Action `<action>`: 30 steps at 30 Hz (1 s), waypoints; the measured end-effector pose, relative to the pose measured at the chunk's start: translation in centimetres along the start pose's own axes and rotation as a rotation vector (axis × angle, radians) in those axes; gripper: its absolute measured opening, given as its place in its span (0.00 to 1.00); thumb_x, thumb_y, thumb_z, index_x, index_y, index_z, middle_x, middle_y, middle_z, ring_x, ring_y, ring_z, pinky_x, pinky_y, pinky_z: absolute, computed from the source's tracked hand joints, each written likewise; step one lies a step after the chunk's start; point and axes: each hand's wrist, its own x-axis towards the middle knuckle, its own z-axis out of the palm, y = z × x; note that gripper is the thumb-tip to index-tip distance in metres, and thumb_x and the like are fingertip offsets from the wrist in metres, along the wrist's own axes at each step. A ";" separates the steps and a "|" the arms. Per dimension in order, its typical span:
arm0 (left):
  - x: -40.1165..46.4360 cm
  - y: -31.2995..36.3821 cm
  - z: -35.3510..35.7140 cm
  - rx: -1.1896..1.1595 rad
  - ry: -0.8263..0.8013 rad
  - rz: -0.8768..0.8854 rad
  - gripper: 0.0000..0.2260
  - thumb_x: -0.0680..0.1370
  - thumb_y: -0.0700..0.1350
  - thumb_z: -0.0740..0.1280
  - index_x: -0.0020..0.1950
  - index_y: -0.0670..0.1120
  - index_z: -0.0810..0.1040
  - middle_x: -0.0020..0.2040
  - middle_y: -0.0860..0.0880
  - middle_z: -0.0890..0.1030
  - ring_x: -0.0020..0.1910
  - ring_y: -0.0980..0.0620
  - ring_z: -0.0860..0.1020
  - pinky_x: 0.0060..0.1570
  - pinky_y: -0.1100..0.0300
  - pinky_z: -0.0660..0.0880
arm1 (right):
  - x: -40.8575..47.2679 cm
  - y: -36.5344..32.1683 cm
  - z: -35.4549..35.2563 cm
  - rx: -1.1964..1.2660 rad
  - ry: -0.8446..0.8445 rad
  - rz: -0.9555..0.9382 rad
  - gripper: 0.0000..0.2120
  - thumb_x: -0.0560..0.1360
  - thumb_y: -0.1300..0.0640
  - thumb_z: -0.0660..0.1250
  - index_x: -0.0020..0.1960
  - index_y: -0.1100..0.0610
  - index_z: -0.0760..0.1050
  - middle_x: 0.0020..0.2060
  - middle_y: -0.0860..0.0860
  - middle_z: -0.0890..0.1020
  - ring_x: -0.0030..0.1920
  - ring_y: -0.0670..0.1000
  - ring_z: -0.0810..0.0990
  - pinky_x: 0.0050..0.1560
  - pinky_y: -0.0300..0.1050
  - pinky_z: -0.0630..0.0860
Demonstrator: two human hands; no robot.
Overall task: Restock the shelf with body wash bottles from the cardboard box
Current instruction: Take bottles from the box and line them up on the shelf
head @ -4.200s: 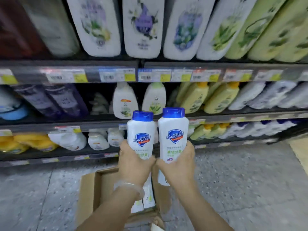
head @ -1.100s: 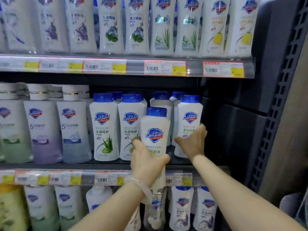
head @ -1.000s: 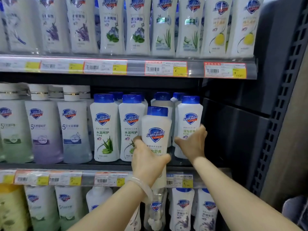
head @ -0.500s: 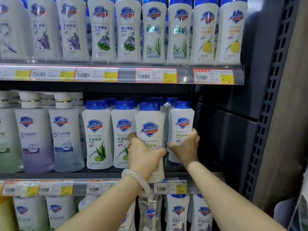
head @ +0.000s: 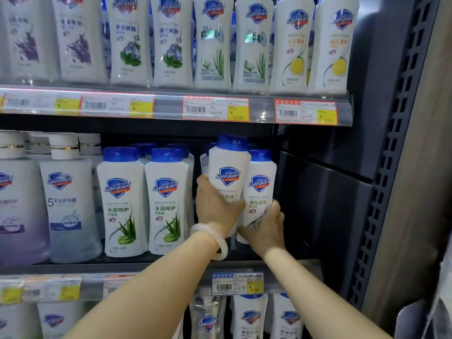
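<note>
My left hand [head: 215,206], with a pale bangle on its wrist, grips a white body wash bottle [head: 228,172] with a blue cap and holds it a little raised, tilted slightly, at the right end of the middle shelf [head: 73,265]. My right hand [head: 265,231] holds the lower part of a second, matching bottle [head: 260,189] standing at the far right of that row. Two aloe-label bottles [head: 122,201] stand just to the left. The cardboard box is out of view.
The upper shelf [head: 171,106] carries a full row of taller white bottles and price tags. Larger pump bottles [head: 66,199] fill the middle shelf's left. A dark metal upright [head: 391,167] bounds the shelf on the right. More bottles [head: 249,316] stand below.
Both hands have carried their bottles from low over the box up to the middle shelf. In the last second my left hand's bottle moved deeper and higher beside the right-hand bottle.
</note>
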 end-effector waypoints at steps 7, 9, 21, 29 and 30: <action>0.6 -3.5 0.7 0.042 0.000 -0.063 0.28 0.65 0.41 0.77 0.53 0.46 0.61 0.49 0.46 0.78 0.47 0.49 0.80 0.40 0.60 0.77 | -0.1 0.2 0.0 -0.017 -0.009 -0.011 0.46 0.63 0.60 0.77 0.72 0.57 0.52 0.62 0.56 0.64 0.63 0.56 0.68 0.61 0.54 0.73; 1.1 -3.9 0.7 0.061 -0.043 -0.044 0.28 0.65 0.43 0.77 0.54 0.44 0.62 0.48 0.46 0.79 0.47 0.50 0.81 0.37 0.64 0.75 | 0.0 0.1 0.0 -0.024 -0.011 -0.008 0.47 0.63 0.61 0.77 0.73 0.57 0.52 0.63 0.56 0.64 0.63 0.56 0.68 0.61 0.54 0.73; 0.0 -4.6 -0.1 0.490 -0.263 -0.220 0.32 0.70 0.53 0.72 0.63 0.39 0.60 0.51 0.44 0.71 0.51 0.45 0.76 0.51 0.54 0.77 | 0.5 -0.2 1.1 -0.038 0.030 0.015 0.45 0.63 0.60 0.78 0.70 0.55 0.54 0.62 0.57 0.65 0.61 0.56 0.70 0.57 0.53 0.76; 0.4 -4.9 0.5 0.372 -0.223 -0.298 0.27 0.71 0.48 0.72 0.60 0.40 0.61 0.56 0.40 0.75 0.54 0.43 0.77 0.51 0.53 0.75 | 0.7 -0.1 1.5 -0.056 0.074 0.009 0.44 0.62 0.56 0.79 0.70 0.55 0.55 0.62 0.56 0.67 0.60 0.56 0.71 0.54 0.54 0.76; 0.5 -4.9 0.5 0.359 -0.224 -0.311 0.27 0.71 0.48 0.72 0.60 0.39 0.61 0.57 0.40 0.74 0.55 0.43 0.76 0.52 0.53 0.74 | 0.7 -0.1 1.5 -0.059 0.080 0.009 0.44 0.62 0.56 0.79 0.69 0.55 0.56 0.62 0.56 0.67 0.61 0.56 0.71 0.54 0.55 0.76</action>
